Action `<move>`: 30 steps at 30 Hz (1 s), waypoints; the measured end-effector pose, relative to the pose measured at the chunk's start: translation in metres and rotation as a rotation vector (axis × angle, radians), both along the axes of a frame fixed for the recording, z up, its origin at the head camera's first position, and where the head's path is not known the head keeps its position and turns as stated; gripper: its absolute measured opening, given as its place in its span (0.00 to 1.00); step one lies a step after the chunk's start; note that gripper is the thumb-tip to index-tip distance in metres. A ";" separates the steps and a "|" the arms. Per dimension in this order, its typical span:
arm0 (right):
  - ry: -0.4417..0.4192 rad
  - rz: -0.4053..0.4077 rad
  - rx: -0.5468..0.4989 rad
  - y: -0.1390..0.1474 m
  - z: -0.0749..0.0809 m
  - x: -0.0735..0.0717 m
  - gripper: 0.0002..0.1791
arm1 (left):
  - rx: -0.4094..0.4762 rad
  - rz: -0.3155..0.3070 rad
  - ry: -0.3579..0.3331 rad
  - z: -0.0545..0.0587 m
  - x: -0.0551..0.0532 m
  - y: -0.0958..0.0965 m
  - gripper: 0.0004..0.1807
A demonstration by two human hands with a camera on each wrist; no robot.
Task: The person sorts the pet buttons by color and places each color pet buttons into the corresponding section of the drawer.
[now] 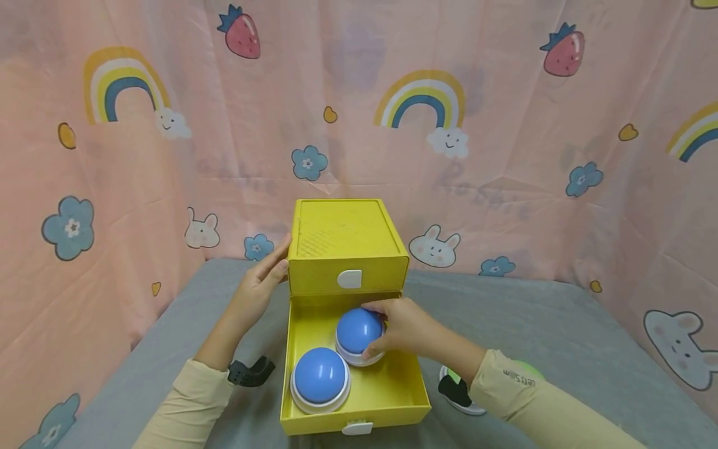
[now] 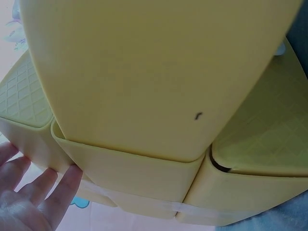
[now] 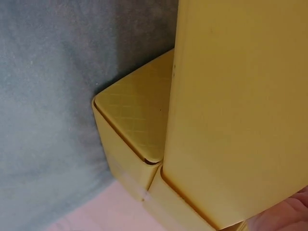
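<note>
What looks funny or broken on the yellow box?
There's a small dark mark on the open yellow drawer, seen from the left wrist. It looks odd because the yellow around it is plain. I can't tell if it's dirt or a scratch.

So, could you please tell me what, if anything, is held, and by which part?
The right hand holds the farther blue-domed button by its right side; the left hand only touches the yellow box.

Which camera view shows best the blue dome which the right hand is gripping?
The head view: it shows the blue dome and its white base from above, though the right hand covers one side. Neither wrist view shows any of it.
</note>
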State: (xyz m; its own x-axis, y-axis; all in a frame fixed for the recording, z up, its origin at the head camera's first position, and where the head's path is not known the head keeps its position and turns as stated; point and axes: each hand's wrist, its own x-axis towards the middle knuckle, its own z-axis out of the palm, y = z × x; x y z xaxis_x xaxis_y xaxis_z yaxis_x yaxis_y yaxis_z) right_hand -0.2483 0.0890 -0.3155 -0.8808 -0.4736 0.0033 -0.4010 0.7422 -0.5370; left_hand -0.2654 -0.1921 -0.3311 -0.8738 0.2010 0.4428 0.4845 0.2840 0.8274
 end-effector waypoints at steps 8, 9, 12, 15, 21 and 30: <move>-0.010 -0.013 0.025 -0.003 0.001 0.002 0.44 | -0.018 0.015 -0.003 0.000 0.001 0.000 0.28; -0.011 -0.014 0.027 -0.003 0.001 0.002 0.44 | -0.020 0.016 -0.005 0.000 0.001 0.000 0.28; -0.004 -0.020 0.036 -0.004 -0.001 0.002 0.43 | -0.020 0.016 -0.011 0.000 0.001 0.001 0.29; 0.003 -0.025 0.047 -0.005 -0.001 0.002 0.42 | -0.016 0.014 -0.013 0.000 0.001 0.001 0.29; -0.032 -0.051 0.002 -0.004 0.002 0.005 0.41 | -0.010 0.011 -0.007 0.000 0.001 0.001 0.28; -0.355 0.021 -0.563 0.021 0.023 0.044 0.33 | -0.008 0.007 -0.002 -0.001 0.001 0.000 0.28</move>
State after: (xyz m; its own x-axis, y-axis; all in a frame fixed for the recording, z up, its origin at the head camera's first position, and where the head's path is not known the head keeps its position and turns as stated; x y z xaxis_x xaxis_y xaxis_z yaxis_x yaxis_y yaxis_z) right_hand -0.2048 0.1097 -0.2922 -0.8648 -0.5010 -0.0332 -0.1398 0.3037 -0.9425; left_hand -0.2647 -0.1918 -0.3321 -0.8761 0.1981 0.4394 0.4808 0.2941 0.8260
